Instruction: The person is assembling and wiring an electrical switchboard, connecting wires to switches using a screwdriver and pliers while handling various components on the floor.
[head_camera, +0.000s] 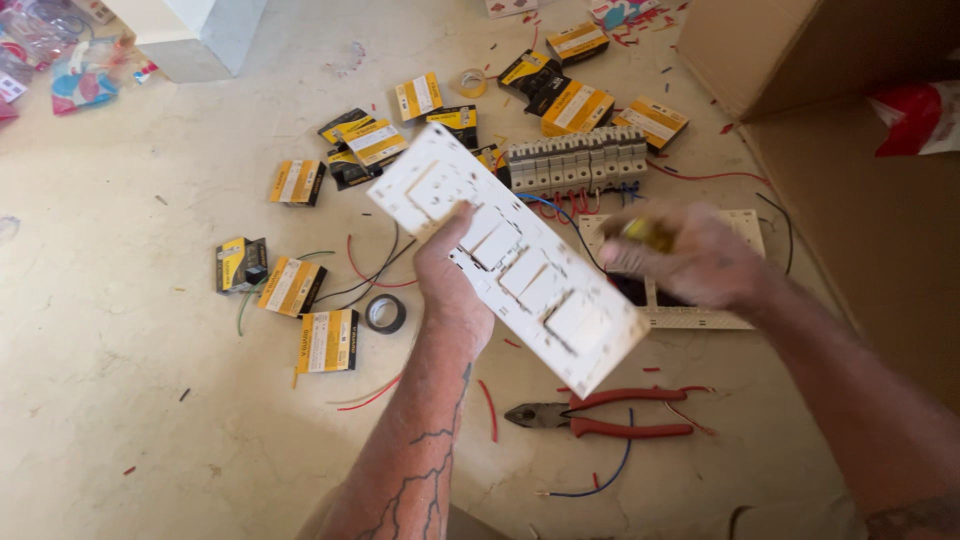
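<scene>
Yellow boxes and a tape roll lie on the floor, left of the left hand – its fingers closed on the long white plate, tilted up, face toward the camera. Right hand – blurred, fingers curled round a yellow tool just beside the plate's edge. Pliers lie below
</scene>
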